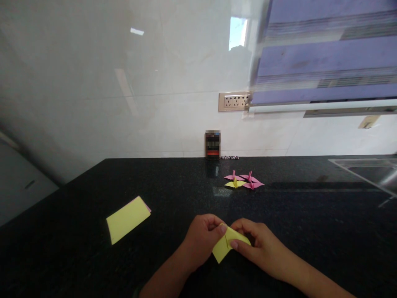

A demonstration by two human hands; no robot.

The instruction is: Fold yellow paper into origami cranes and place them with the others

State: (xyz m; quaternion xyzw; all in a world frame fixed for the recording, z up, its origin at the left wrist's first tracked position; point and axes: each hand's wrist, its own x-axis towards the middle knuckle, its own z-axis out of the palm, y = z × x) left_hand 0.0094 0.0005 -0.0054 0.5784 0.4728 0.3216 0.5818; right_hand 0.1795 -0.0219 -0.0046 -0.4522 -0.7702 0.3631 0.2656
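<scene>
Between my two hands is a piece of yellow origami paper [221, 251], partly folded, with a crease line running down its middle. My left hand [204, 236] pinches its upper left edge between thumb and fingers. On the other side, my right hand [259, 244] is closed on the right part, thumb lying over the front. Beyond the hands sit several folded paper cranes: a yellow crane [235, 183] and pink ones, among them a pink crane [253, 185]. A stack of paper sheets [128, 220], yellow on top with a pink edge showing, lies to the left.
The dark stone countertop [173, 190] runs back to a pale tiled wall [93, 103]. A small blurred dark box [213, 145] stands against the wall beside a beaded strand [230, 157]. At the right is a metal sink [369, 174]. Sockets [236, 101] are set in the wall.
</scene>
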